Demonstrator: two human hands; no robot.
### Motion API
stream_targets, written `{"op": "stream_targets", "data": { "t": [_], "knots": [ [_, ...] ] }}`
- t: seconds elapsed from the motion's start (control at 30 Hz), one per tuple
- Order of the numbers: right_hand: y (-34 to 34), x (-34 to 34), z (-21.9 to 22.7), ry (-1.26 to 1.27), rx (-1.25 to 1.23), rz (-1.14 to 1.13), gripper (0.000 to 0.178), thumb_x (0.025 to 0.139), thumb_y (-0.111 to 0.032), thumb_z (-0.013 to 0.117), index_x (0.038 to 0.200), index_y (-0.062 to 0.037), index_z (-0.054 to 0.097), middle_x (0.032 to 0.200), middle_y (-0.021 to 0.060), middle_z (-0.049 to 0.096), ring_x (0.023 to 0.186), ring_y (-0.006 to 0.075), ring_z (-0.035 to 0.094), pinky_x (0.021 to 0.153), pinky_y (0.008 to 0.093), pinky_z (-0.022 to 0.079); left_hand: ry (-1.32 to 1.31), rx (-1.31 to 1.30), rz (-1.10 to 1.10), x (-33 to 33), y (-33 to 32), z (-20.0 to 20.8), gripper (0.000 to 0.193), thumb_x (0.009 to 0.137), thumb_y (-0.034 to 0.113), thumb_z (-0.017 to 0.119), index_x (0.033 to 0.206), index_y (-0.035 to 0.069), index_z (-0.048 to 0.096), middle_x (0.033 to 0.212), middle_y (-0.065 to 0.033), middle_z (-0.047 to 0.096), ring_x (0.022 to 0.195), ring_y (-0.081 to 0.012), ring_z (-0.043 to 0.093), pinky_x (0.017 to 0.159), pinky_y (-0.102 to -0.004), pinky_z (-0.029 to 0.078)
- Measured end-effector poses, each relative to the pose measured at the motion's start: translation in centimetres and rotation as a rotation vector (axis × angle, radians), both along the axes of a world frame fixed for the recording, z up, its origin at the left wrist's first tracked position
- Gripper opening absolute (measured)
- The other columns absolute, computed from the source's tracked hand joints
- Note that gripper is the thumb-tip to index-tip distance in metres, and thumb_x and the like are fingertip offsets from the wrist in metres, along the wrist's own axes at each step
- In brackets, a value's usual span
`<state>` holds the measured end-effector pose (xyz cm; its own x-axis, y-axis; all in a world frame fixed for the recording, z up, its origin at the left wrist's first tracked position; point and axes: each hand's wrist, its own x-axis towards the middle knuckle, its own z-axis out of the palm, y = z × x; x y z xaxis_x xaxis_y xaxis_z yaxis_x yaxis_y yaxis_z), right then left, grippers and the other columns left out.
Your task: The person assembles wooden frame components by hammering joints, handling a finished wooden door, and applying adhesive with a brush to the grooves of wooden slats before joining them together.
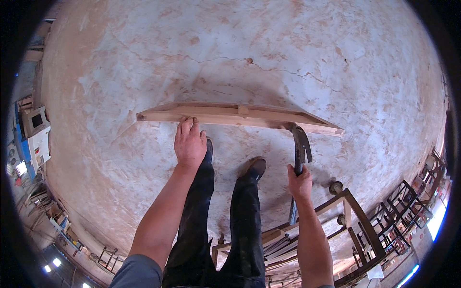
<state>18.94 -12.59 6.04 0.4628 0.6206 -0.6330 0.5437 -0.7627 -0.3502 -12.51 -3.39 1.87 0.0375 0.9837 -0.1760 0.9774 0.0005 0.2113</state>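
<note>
A short grey-blue sleeve (137, 272) ends around the left elbow, and I catch a sliver of similar cloth on the right. The left hand (190, 144) and right hand (300, 183) are bare. Black trousers (246, 211), creased and faintly marked, run down to dark, round-toed shoes (259, 166).

From the person's head, one fisheye view is facing steeply down at the floor (249, 38). It is sitting close to the left forearm (158, 211), entering at seven o'clock, and the right forearm (313, 233), at five, while a wooden frame (216, 115) is lying farther off, toward twelve from centre.
</note>
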Motion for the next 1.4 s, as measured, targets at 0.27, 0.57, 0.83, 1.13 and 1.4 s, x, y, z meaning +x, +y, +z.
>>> {"op": "stream_targets", "data": {
  "t": [0.27, 0.57, 0.83, 1.13, 1.4],
  "knots": [
    [-0.4, 0.4, -0.7, 0.004, 0.006, 0.021, 0.036, 0.082, -0.030, 0.068, 0.074, 0.0017, 0.054, 0.057, 0.0130, 0.053, 0.051, 0.0225, 0.051, 0.053, 0.0386, 0.043, 0.004, 0.041, -0.032, 0.0, 0.2, 0.1, 0.045, 0.078, 0.015, 0.066, 0.118, -0.003, 0.056, 0.119, -0.0153, 0.051, 0.118, -0.0328, 0.046, 0.099, -0.0389, 0.041],
    [-0.3, 0.3, -0.7, 0.036, 0.017, -0.012, 0.035, 0.082, -0.029, 0.068, 0.072, 0.0012, 0.054, 0.057, 0.0113, 0.054, 0.051, 0.0186, 0.050, 0.053, 0.0370, 0.043, 0.006, 0.042, -0.025, -0.2, 0.2, 0.0, 0.045, 0.075, 0.016, 0.069, 0.115, -0.002, 0.057, 0.118, -0.0144, 0.052, 0.119, -0.0314, 0.046, 0.100, -0.0381, 0.039],
    [-1.0, 0.7, -0.7, 0.072, -0.041, -0.054, 0.033, 0.082, -0.031, 0.067, 0.081, 0.0008, 0.059, 0.067, 0.0205, 0.061, 0.063, 0.0352, 0.063, 0.059, 0.0401, 0.048, 0.099, -0.137, -0.181, 0.3, 1.6, 0.5, 0.067, 0.075, 0.020, 0.070, 0.132, -0.001, 0.041, 0.131, -0.0171, 0.045, 0.121, -0.0339, 0.043, 0.106, -0.0423, 0.032],
    [-4.5, -0.4, 5.0, 0.124, -0.245, -0.113, 0.045, 0.084, -0.047, 0.059, 0.094, -0.0033, 0.061, 0.082, 0.0268, 0.064, 0.082, 0.0447, 0.062, 0.070, 0.0493, 0.049, 0.085, -0.675, -0.456, 4.8, 7.4, 2.1, 0.063, 0.075, 0.013, 0.066, 0.133, 0.004, 0.044, 0.113, -0.0212, 0.061, 0.107, -0.0369, 0.057, 0.093, -0.0434, 0.045],
    [-20.0, -4.7, 18.3, 0.239, -0.250, -0.656, 0.044, 0.084, -0.044, 0.063, 0.095, -0.0025, 0.060, 0.080, 0.0246, 0.063, 0.083, 0.0378, 0.064, 0.074, 0.0440, 0.049, 0.016, -0.623, -0.558, 3.1, 2.7, 0.4, 0.028, 0.073, 0.001, 0.057, 0.100, -0.001, 0.063, 0.095, -0.0250, 0.064, 0.093, -0.0410, 0.061, 0.083, -0.0457, 0.048]
  ]
}}
